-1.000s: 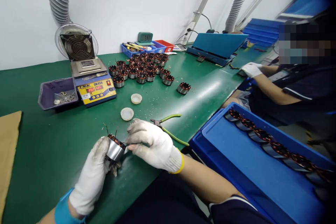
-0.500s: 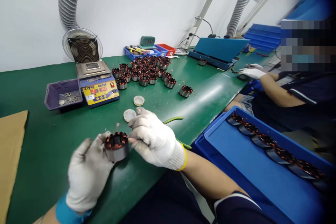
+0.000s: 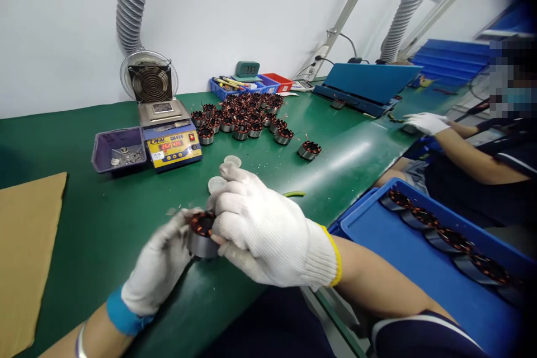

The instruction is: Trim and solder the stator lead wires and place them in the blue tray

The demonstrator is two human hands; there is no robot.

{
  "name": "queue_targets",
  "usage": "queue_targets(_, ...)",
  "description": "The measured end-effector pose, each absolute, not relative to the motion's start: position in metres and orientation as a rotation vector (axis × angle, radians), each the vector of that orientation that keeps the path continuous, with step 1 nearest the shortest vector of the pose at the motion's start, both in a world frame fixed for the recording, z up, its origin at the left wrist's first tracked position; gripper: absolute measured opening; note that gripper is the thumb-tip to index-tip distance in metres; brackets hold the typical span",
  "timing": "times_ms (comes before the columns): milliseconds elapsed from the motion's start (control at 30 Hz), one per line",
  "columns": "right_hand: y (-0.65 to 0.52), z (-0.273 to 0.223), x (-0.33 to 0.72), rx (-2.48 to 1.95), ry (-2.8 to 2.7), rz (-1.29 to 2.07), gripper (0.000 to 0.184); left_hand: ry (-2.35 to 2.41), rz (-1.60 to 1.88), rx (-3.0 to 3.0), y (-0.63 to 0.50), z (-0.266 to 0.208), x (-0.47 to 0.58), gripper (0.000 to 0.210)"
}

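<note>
A motor stator (image 3: pixel 204 243), a steel ring with copper windings on top, is held over the green bench top. My left hand (image 3: pixel 161 265), in a white glove with a blue cuff, grips its left side. My right hand (image 3: pixel 262 224), gloved in white with a yellow-edged cuff, is closed at the stator's right rim. A bare fingertip shows there, and the curled fingers cover part of the windings. Beyond my right hand, two small white round dishes (image 3: pixel 217 184) sit on the bench, partly covered by it. A green-yellow tube piece (image 3: pixel 294 194) lies to the right.
Many stators (image 3: pixel 251 112) crowd the back. A solder pot (image 3: pixel 174 145) with digital readouts stands beside a purple tray (image 3: pixel 119 151). Cardboard (image 3: pixel 29 251) lies left. On the right, a blue crate (image 3: pixel 377 251) holds a row of stators, and a co-worker's gloved hands (image 3: pixel 425 122) are behind it.
My right hand has moved in against the stator and now covers its right side. The whole scene has shifted rightward in view. My left hand keeps its grip.
</note>
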State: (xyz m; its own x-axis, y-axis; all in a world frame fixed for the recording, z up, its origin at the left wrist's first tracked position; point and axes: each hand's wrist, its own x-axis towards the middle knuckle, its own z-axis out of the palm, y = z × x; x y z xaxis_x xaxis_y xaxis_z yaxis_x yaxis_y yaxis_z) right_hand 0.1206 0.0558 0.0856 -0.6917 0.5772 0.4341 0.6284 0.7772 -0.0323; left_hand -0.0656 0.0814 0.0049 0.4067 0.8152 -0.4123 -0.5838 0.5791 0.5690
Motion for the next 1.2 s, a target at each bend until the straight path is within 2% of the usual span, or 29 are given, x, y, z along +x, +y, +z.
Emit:
queue_targets(67, 0.055, 0.089, 0.118, -0.896, -2.526, -0.183, 0.012, 0.810, 1.051, 0.262, 0.090, 0.006, -0.068, 0.039)
queue_targets(133, 0.055, 0.092, 0.113, -0.861, -2.524, -0.149, 0.012, 0.865, 1.038, 0.250, 0.092, 0.003, -0.066, 0.043)
queue_targets(300, 0.057, 0.090, 0.109, -0.758, -2.575, -0.055, 0.007, 0.679, 0.660, 0.422, 0.069, -0.006, -0.055, 0.019)
queue_targets(400, 0.057, 0.087, 0.116, -0.772, -2.488, -0.051, 0.007, 0.545, 0.705, 0.427, 0.067, 0.002, -0.058, 0.014)
queue_targets(567, 0.061, 0.086, 0.119, -0.750, -2.373, -0.070, 0.005, 0.608, 0.958, 0.245, 0.088, 0.011, -0.071, 0.040)
queue_targets(700, 0.069, 0.077, 0.112, -0.732, -2.310, 0.022, 0.007, 0.533, 0.578, 0.430, 0.082, 0.001, -0.065, 0.041)
queue_targets(767, 0.070, 0.071, 0.113, -0.720, -2.282, 0.154, 0.007, 0.496, 0.502, 0.532, 0.072, -0.006, -0.061, 0.037)
queue_targets(833, 0.070, 0.067, 0.120, -0.732, -2.144, 0.356, 0.010, 0.557, 0.599, 0.579, 0.065, -0.010, -0.059, 0.032)
queue_targets(900, 0.070, 0.063, 0.134, -0.797, -1.877, 0.506, 0.019, 0.643, 0.664, 0.567, 0.064, -0.010, -0.059, 0.036)
queue_targets(1000, 0.066, 0.051, 0.152, -0.897, -1.478, 0.506, 0.037, 0.669, 0.627, 0.500, 0.070, -0.005, -0.061, 0.046)
queue_targets(1200, 0.037, -0.004, 0.124, -1.064, -1.543, 0.496, 0.017, 0.677, 0.848, 0.366, 0.076, 0.002, -0.060, 0.042)
